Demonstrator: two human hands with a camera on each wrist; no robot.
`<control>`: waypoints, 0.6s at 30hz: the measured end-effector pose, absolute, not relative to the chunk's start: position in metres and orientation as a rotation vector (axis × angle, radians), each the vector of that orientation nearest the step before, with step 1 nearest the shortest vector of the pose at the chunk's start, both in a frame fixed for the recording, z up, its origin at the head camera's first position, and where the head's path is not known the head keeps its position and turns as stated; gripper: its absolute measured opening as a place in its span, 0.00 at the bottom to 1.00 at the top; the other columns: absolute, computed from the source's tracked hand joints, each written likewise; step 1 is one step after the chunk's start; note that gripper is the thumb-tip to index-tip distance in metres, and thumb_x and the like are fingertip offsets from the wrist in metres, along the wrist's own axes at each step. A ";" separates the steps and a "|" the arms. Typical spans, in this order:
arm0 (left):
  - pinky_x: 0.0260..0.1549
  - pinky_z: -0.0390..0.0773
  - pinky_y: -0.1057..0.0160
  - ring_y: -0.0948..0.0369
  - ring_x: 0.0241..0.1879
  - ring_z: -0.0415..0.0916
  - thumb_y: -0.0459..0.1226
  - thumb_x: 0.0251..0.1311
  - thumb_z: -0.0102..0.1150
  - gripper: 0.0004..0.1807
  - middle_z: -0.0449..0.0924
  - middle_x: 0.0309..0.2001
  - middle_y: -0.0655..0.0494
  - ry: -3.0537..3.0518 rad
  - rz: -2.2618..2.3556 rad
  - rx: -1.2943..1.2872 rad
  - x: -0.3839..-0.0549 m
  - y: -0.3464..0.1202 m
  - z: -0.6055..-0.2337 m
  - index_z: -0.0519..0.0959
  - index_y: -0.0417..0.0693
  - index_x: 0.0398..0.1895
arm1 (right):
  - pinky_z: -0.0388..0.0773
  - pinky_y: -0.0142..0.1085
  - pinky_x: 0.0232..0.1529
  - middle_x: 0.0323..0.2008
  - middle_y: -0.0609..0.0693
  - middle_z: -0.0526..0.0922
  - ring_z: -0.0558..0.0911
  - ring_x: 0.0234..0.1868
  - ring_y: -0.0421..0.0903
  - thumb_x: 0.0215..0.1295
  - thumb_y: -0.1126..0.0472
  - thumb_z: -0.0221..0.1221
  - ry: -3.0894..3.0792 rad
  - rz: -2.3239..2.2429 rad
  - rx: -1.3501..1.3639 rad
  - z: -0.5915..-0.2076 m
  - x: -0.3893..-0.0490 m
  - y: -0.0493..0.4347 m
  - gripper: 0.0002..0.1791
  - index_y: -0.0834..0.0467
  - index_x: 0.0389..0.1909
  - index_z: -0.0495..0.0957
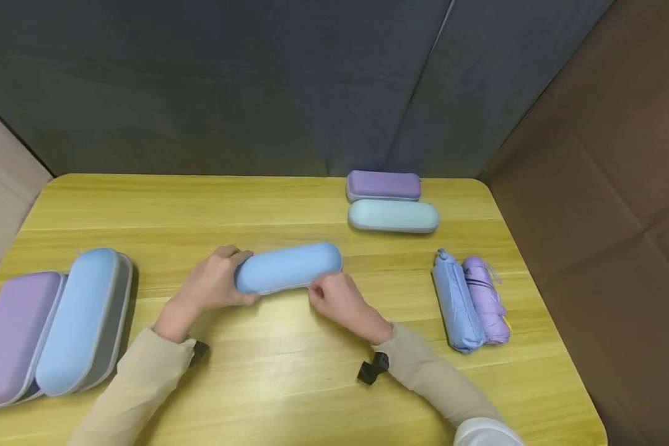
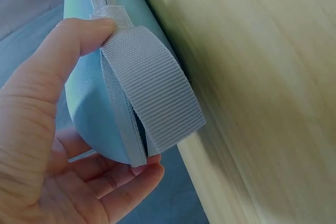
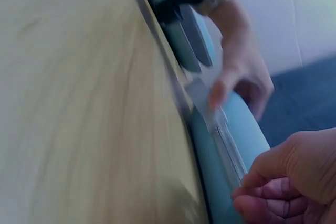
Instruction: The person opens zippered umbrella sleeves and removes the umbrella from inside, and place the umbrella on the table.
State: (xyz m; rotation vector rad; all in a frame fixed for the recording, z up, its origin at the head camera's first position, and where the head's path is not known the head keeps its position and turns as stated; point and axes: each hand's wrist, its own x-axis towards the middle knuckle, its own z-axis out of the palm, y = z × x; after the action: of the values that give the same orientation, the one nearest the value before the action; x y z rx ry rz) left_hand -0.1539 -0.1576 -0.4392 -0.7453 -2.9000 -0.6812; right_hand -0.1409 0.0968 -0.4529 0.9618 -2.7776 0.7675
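In the head view, a light blue zip case (image 1: 290,266) lies mid-table, zipper side towards me. My left hand (image 1: 214,279) grips its left end. The left wrist view shows the thumb (image 2: 86,35) pressing the base of a grey webbing strap (image 2: 155,85), with the fingers under the rounded end. At the case's right end is my right hand (image 1: 340,300), fingers curled. In the right wrist view, its thumb and index finger (image 3: 270,169) pinch at the zipper (image 3: 228,148); the pull itself is hidden between them. The zipper looks closed along the stretch between the hands.
A purple case (image 1: 17,337) and a larger blue case (image 1: 80,322) stand at the left. Behind lie a small purple case (image 1: 383,184) and a mint case (image 1: 394,215). Folded blue (image 1: 458,303) and purple umbrellas (image 1: 486,300) lie at the right.
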 end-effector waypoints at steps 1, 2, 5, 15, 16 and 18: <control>0.37 0.78 0.45 0.45 0.37 0.76 0.46 0.31 0.75 0.40 0.76 0.40 0.39 -2.898 -0.681 -0.745 -0.154 -0.158 -0.439 0.76 0.30 0.49 | 0.66 0.24 0.21 0.15 0.46 0.75 0.65 0.18 0.36 0.50 0.72 0.58 -2.771 0.766 0.972 -0.452 -0.139 0.091 0.07 0.60 0.19 0.81; 0.36 0.78 0.45 0.45 0.37 0.76 0.46 0.31 0.76 0.40 0.76 0.39 0.39 -2.896 -0.683 -0.743 -0.154 -0.158 -0.439 0.76 0.30 0.49 | 0.65 0.24 0.21 0.14 0.45 0.73 0.64 0.18 0.36 0.50 0.72 0.58 -2.769 0.762 0.980 -0.451 -0.138 0.085 0.08 0.59 0.17 0.80; 0.36 0.78 0.45 0.46 0.37 0.76 0.46 0.30 0.76 0.40 0.76 0.39 0.39 -2.882 -0.695 -0.746 -0.154 -0.157 -0.441 0.76 0.30 0.48 | 0.60 0.24 0.19 0.12 0.44 0.67 0.60 0.17 0.36 0.50 0.72 0.57 -2.776 0.757 0.995 -0.449 -0.135 0.071 0.11 0.58 0.13 0.76; 0.36 0.78 0.45 0.45 0.37 0.76 0.45 0.29 0.76 0.39 0.76 0.39 0.38 -2.861 -0.704 -0.737 -0.153 -0.157 -0.442 0.77 0.30 0.47 | 0.51 0.22 0.17 0.11 0.41 0.55 0.54 0.16 0.36 0.52 0.71 0.58 -2.837 0.733 1.028 -0.448 -0.132 0.048 0.22 0.52 0.08 0.59; 0.36 0.78 0.45 0.45 0.37 0.76 0.45 0.29 0.76 0.39 0.76 0.39 0.38 -2.860 -0.704 -0.738 -0.153 -0.157 -0.442 0.77 0.29 0.47 | 0.51 0.22 0.17 0.11 0.41 0.54 0.54 0.16 0.36 0.52 0.71 0.58 -2.842 0.734 1.032 -0.448 -0.132 0.047 0.23 0.52 0.08 0.58; 0.36 0.78 0.45 0.45 0.37 0.76 0.44 0.29 0.76 0.39 0.76 0.39 0.37 -2.856 -0.704 -0.740 -0.153 -0.157 -0.442 0.76 0.29 0.48 | 0.51 0.22 0.17 0.11 0.42 0.55 0.54 0.16 0.36 0.53 0.70 0.57 -2.852 0.731 1.051 -0.448 -0.132 0.046 0.22 0.53 0.08 0.59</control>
State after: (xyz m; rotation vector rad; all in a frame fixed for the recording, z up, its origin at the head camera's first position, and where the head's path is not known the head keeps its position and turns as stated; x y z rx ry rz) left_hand -0.1531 -0.1573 -0.4417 -0.7401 -2.8563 -0.7039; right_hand -0.1324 0.0460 -0.4480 1.0513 -2.8516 0.7310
